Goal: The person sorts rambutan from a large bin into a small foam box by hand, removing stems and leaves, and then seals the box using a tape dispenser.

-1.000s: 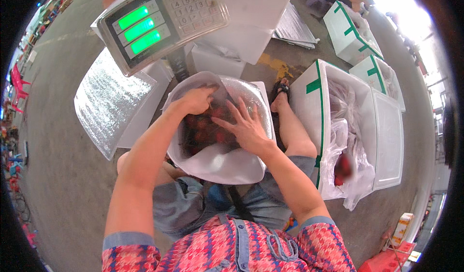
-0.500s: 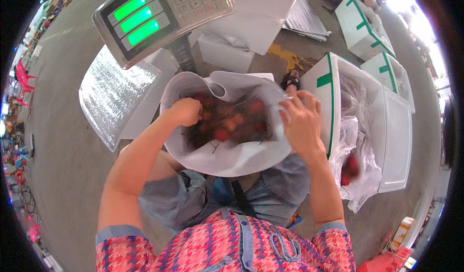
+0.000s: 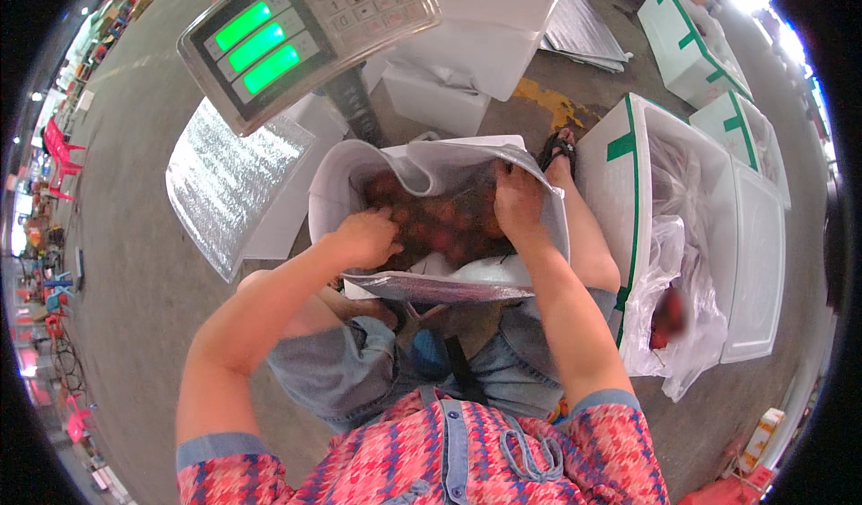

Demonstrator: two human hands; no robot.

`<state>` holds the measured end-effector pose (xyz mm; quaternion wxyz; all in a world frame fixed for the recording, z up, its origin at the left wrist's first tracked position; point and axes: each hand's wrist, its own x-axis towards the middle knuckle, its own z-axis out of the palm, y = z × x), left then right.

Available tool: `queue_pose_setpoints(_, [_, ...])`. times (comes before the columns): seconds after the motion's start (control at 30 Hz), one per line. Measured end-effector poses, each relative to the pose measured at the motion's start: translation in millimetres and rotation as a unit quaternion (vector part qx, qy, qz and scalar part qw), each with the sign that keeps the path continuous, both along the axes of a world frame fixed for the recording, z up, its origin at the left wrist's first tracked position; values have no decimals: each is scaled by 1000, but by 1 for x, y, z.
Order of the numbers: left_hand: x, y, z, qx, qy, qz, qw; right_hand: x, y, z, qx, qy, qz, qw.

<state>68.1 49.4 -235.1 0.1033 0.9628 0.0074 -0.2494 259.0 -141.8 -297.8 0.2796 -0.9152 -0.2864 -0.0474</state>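
Between my knees stands a white box with a silver-backed white liner [image 3: 377, 168], its top folded unevenly. Inside lie many dark red round fruits [image 3: 440, 236] with thin stems, partly under clear plastic film; their exact kind is hard to make out. My left hand [image 3: 370, 238] reaches in over the near left side, fingers bent together at the fruit; whatever they hold is hidden. At the right side, my right hand [image 3: 519, 202] has its fingers curled at the liner's upper edge, beside the fruit. A silver flap hangs over the box's near edge.
A scale display [image 3: 269, 47] with green screens stands ahead on a post. Silver foil sheets [image 3: 233, 173] lie left. On the right, a white foam box [image 3: 620, 173] with green tape holds plastic bags and red fruit [image 3: 666, 321]; more foam boxes [image 3: 687, 43] stand beyond.
My right hand has moved left and inward from the outer rim to the liner's inside edge. My left hand has shifted slightly nearer and right. The near liner wall has folded down, showing silver.
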Motion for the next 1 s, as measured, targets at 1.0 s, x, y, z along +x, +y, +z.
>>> queue_pose_setpoints(1.0, [118, -47, -175, -104, -161, 123, 974, -92, -43, 43, -397, 201, 313, 839])
